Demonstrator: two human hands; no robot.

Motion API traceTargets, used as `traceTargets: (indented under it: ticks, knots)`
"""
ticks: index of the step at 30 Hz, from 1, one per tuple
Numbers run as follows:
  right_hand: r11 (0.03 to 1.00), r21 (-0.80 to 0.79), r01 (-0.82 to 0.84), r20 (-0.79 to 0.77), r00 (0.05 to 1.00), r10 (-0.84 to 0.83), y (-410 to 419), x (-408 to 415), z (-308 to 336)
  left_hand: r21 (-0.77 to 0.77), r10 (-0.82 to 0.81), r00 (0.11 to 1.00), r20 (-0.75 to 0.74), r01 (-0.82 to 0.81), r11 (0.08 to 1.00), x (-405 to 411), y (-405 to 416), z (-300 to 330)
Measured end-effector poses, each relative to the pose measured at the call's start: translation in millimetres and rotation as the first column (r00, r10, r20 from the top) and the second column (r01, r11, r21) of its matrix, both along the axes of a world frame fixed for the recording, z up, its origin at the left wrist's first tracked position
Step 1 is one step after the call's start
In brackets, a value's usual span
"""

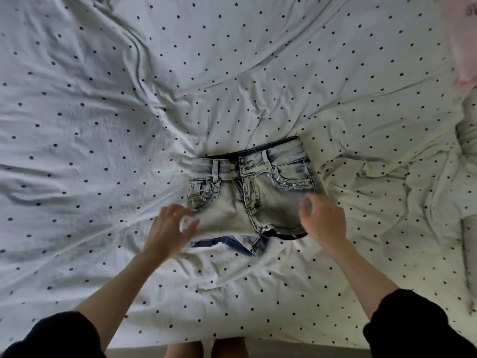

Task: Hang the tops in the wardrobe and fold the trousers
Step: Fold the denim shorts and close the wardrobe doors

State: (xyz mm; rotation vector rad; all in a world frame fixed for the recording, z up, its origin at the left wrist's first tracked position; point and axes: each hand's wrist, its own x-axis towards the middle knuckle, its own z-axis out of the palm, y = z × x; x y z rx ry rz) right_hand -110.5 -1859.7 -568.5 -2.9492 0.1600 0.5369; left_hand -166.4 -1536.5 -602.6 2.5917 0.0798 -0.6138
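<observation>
A pair of pale acid-washed jeans [251, 192] lies folded into a compact bundle on the bed, waistband and front pockets facing up, darker denim layers peeking out at its near edge. My left hand [171, 228] is at the bundle's near-left corner, fingers curled at the fabric edge, blurred by motion. Over the near-right corner is my right hand [324, 219], its fingers bent and touching the denim. Whether either hand actually pinches the cloth is unclear.
The bed is covered by a rumpled white sheet with dark dots [103, 125]. A cream garment or cloth [467, 140] lies at the right edge, and something pink [464, 55] sits at the top right. The bed's near edge [232, 339] is just above my feet.
</observation>
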Motion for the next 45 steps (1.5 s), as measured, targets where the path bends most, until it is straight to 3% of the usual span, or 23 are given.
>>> traceTargets:
  ticks: [3,6,8,10,12,14,17,21,24,28,34,39,45]
  knots:
    - [0.994,0.056,0.093,0.075,0.992,-0.097,-1.2,40.6,-3.0,-0.224,0.383,0.924,0.028,-0.367,0.903,49.4,-1.2,-3.3]
    - [0.973,0.177,0.146,-0.039,0.989,-0.141,2.1,82.9,-15.3,-0.344,0.440,0.881,-0.173,-0.473,0.811,98.8,-2.5,-15.8]
    - [0.955,0.248,0.161,-0.014,0.987,-0.163,6.0,102.8,-28.2,-0.445,0.462,0.817,-0.345,-0.576,0.686,121.8,-2.4,-25.4]
    - [0.949,0.273,0.159,0.048,0.983,-0.179,11.1,111.9,-31.7,-0.490,0.420,0.791,-0.445,-0.608,0.625,131.0,1.8,-25.8]
    - [0.942,0.293,0.166,0.077,0.978,-0.196,9.2,114.2,-29.1,-0.508,0.329,0.808,-0.489,-0.570,0.646,132.8,7.7,-19.1]
    - [0.916,0.360,0.177,0.064,0.975,-0.214,2.1,110.6,-20.7,-0.521,0.238,0.867,-0.438,-0.461,0.718,131.8,9.5,-6.2]
    - [0.856,0.464,0.226,0.040,0.961,-0.275,-8.5,104.4,2.9,-0.456,0.238,0.939,-0.249,-0.330,0.826,127.7,5.5,21.2]
    - [0.836,0.499,0.229,0.029,0.959,-0.281,-17.7,93.0,49.9,-0.379,0.253,0.967,-0.024,-0.243,0.893,114.7,6.0,66.8]
    - [0.855,0.502,0.128,0.091,0.976,-0.199,-20.4,86.4,92.1,-0.354,0.238,0.970,0.044,-0.208,0.912,114.3,17.8,108.8]
    - [0.816,0.577,0.033,0.190,0.967,-0.173,-29.8,86.0,158.2,-0.466,0.321,0.941,0.109,-0.237,0.853,120.2,37.8,175.4]
    - [0.632,0.759,0.158,0.138,0.909,-0.393,-26.8,79.4,239.7,-0.576,0.396,0.915,0.072,-0.287,0.766,115.6,48.8,266.2]
    - [0.693,0.708,0.133,0.125,0.943,-0.309,-9.4,73.8,283.2,-0.558,0.458,0.886,0.073,-0.344,0.755,114.1,43.7,307.6]
    - [0.626,0.728,0.279,-0.039,0.929,-0.368,2.2,59.4,296.6,-0.423,0.410,0.907,-0.092,-0.409,0.809,101.0,45.9,324.8]
